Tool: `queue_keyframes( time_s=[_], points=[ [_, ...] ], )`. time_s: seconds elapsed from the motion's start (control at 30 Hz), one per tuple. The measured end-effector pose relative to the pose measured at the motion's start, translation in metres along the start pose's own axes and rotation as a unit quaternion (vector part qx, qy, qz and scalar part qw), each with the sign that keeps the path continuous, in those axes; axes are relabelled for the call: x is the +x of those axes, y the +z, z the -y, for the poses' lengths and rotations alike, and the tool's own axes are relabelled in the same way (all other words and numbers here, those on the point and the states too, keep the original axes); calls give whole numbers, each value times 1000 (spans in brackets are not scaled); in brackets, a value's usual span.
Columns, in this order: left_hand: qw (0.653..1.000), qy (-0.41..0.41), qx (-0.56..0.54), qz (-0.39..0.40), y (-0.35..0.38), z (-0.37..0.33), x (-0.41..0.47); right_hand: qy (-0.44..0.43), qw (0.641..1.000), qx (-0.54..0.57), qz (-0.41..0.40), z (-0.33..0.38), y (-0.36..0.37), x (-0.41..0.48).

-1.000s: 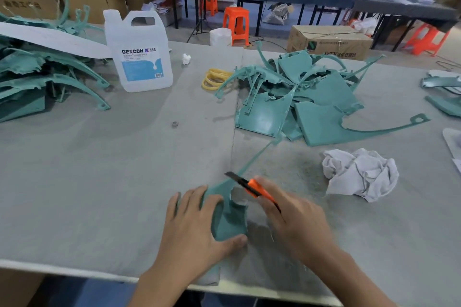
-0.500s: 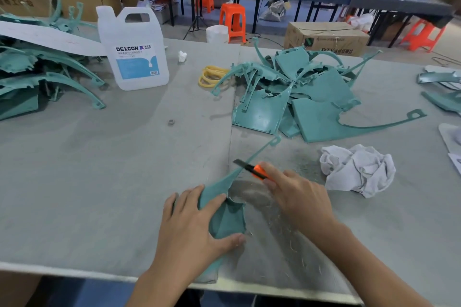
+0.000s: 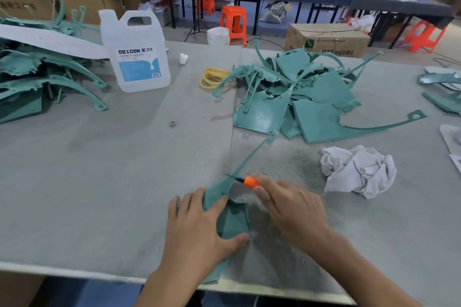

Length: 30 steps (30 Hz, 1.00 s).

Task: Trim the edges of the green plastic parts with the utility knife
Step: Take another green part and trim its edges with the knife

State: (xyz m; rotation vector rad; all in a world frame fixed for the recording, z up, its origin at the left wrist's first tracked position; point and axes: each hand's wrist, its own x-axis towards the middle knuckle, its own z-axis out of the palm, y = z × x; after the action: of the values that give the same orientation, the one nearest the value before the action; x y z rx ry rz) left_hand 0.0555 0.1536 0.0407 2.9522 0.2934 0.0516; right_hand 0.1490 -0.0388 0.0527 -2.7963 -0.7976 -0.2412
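Currently, at the worktop's [image 3: 99, 182] near edge, the green plastic part [image 3: 234, 219] lies pinned under the left hand [image 3: 199, 229], fingers [image 3: 199, 194] spread flat. The grip of the right hand [image 3: 291, 209] curls round the orange utility knife [image 3: 249, 182], blade at the part's thin arm. Risk: a slip could send the blade toward the left fingertips. Blade blurred; edge contact unclear.
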Motion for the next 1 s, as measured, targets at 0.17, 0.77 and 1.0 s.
queue_keyframes(
  time_s=[0.17,0.77,1.0],
  points=[
    [1000,0,16,-4,4,-2,-2,-10,996,-11,89,-2,-8,-1],
    [1000,5,12,13,1,-3,-1,51,990,-51,-119,-54,3,21],
    [1000,10,22,14,3,-1,-2,-43,996,-25,-81,-23,12,3]
  ],
)
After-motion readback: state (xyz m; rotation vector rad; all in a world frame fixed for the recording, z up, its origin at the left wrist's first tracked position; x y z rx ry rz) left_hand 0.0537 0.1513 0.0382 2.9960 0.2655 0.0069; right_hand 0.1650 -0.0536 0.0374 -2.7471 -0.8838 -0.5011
